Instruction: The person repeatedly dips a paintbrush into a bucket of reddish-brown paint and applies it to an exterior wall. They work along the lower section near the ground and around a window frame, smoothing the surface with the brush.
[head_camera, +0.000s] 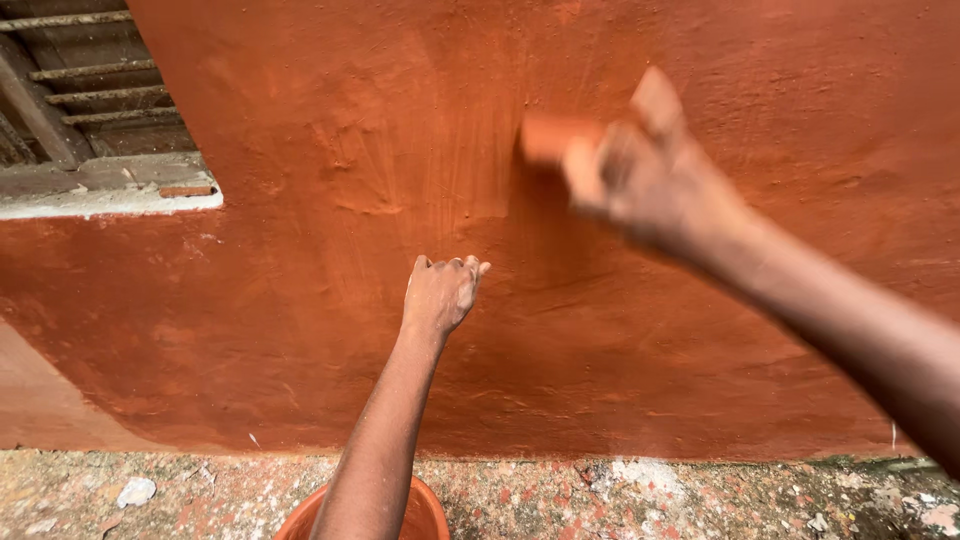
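The right hand (640, 165) is gripping a blurred orange block (553, 135) against the red-brown wall (300, 120), while the left hand (440, 293) is resting loosely curled, empty, on it lower down, above an orange bucket (425, 515).

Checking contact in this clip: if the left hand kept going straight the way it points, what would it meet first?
Most likely the orange-red wall: the left hand, fingers curled, already seems to touch or nearly touch it, though depth is unclear.
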